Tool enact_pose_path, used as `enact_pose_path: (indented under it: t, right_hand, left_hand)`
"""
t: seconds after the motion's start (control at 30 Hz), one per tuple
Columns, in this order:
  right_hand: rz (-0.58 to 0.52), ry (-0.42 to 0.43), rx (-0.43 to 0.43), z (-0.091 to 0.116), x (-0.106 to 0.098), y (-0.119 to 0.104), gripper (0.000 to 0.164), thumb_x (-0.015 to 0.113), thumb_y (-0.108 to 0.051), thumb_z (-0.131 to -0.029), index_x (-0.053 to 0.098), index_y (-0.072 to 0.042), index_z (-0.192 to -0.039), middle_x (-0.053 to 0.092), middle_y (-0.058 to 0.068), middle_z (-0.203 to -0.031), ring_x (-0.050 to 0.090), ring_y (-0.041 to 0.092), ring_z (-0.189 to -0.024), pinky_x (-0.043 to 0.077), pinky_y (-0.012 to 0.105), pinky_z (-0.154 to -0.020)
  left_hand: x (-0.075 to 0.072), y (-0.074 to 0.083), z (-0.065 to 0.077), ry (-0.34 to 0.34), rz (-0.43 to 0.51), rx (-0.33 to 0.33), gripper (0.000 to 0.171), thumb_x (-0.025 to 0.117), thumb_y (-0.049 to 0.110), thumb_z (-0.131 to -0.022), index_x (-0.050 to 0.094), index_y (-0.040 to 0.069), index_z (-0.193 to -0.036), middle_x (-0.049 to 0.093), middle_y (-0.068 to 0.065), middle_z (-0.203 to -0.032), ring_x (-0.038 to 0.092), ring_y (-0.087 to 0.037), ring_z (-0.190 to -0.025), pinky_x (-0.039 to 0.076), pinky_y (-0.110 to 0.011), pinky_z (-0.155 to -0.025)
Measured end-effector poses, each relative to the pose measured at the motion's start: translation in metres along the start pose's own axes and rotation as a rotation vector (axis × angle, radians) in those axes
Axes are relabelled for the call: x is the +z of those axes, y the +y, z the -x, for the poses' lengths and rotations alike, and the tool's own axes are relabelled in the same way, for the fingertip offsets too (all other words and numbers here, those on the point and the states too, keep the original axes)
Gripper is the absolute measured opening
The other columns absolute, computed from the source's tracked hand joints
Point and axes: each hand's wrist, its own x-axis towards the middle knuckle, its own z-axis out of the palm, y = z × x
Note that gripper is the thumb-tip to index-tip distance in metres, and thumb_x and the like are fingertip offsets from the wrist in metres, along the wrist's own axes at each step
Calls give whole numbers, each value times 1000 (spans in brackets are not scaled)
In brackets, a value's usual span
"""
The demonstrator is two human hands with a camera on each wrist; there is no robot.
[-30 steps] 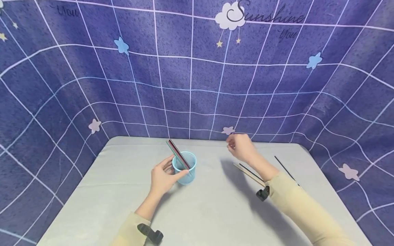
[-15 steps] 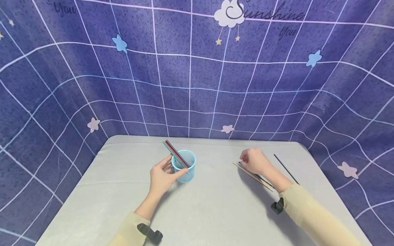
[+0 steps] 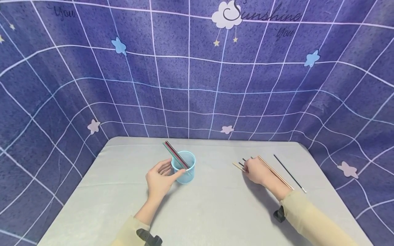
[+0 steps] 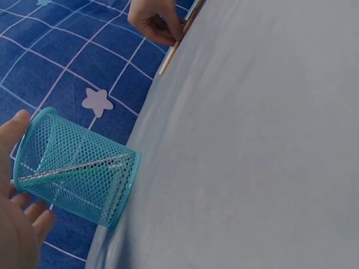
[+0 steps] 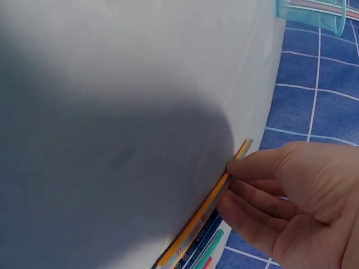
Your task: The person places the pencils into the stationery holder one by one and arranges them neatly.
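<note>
In the head view my left hand (image 3: 160, 181) holds a light-blue mesh pen cup (image 3: 184, 174), thumb at the rim and fingers on the far side. Several dark, red and green pencils (image 3: 176, 154) lean out of the cup toward the upper left. Over at the right, my right hand (image 3: 257, 171) is down among pencils lying on the table. The right wrist view shows its thumb and fingers pinching a yellow pencil (image 5: 205, 210). Beside that lie a dark-blue pencil (image 5: 205, 238) and a green one (image 5: 211, 249), partly hidden by the fingers.
To the right of my right hand lie tan pencils (image 3: 275, 172) and, farther out, a dark pencil (image 3: 289, 172). A pale cloth covers the table (image 3: 209, 212). A purple grid-patterned curtain (image 3: 203, 75) stands behind and at both sides.
My right hand has come down and to the right, from above the table onto the pencils. Tan pencils now show on its right side. The left hand stays at the cup.
</note>
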Motion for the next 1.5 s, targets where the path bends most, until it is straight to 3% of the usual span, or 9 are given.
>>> enact_pose_path:
  t: [0.13,0.27,0.5,0.77,0.97,1.1,1.2,1.4,1.5]
  right_hand:
    - [-21,23,-20,-3,-4,1,8,77,0,-87,73,-5,-82,72,5,-74,66,16,-64,61,30,-57]
    - [-99,112,-57,-10,-16,4,10,74,1,-82,69,-7,-79,72,2,-71,66,16,-65,62,33,-59]
    - [-297,191,-10,-22,-55,1,4,71,-3,-87,67,-5,-86,73,1,-72,62,8,-62,55,24,-59]
    - [-386,334,37,-25,-88,-10,4,71,-10,-89,68,-9,-92,78,3,-80,74,13,-73,57,30,-72]
    - [-495,394,60,-30,-95,-20,6,70,-8,-91,64,-9,-94,79,5,-85,75,15,-79,57,24,-75]
    - [-652,425,69,-34,-96,-29,9,72,-3,-93,63,-5,-94,79,11,-92,73,8,-82,57,15,-76]
    - [-775,418,60,-37,-97,-36,9,72,-2,-95,64,0,-99,78,18,-98,73,6,-84,60,15,-76]
    - [-947,433,-45,-45,-96,-50,11,69,6,-95,64,7,-105,76,27,-102,77,21,-91,66,17,-80]
    - [-1031,438,-106,-48,-96,-59,14,67,11,-93,62,9,-106,75,22,-100,78,18,-91,69,21,-82]
  left_hand:
    - [1,-1,0,6,34,42,65,106,16,-63,77,-1,-118,80,-21,-113,80,-37,-105,68,-30,-91]
    - [1,-1,0,9,34,52,66,105,17,-63,77,-2,-120,80,-22,-116,80,-39,-103,68,-33,-90]
    - [1,-1,-1,2,5,52,65,105,18,-64,78,0,-121,79,-21,-117,80,-38,-105,68,-36,-89]
    - [0,-3,-3,12,-15,94,63,105,19,-65,79,-1,-118,80,-20,-114,80,-37,-104,68,-40,-87]
    - [0,-3,-3,11,-49,89,64,105,21,-65,79,1,-119,80,-20,-115,80,-35,-103,68,-36,-87]
    - [-1,-3,-3,5,-48,82,64,105,22,-65,79,1,-119,80,-20,-115,80,-35,-103,69,-36,-87]
    - [-1,-3,-3,3,-48,90,64,105,22,-65,79,1,-119,80,-20,-115,80,-35,-103,69,-36,-86]
    - [0,-3,-3,-9,-40,91,64,105,21,-64,79,-1,-119,80,-21,-113,81,-36,-102,69,-36,-85]
    - [0,-2,-3,-22,-30,80,64,105,21,-65,79,-1,-119,80,-20,-114,81,-35,-102,69,-36,-85]
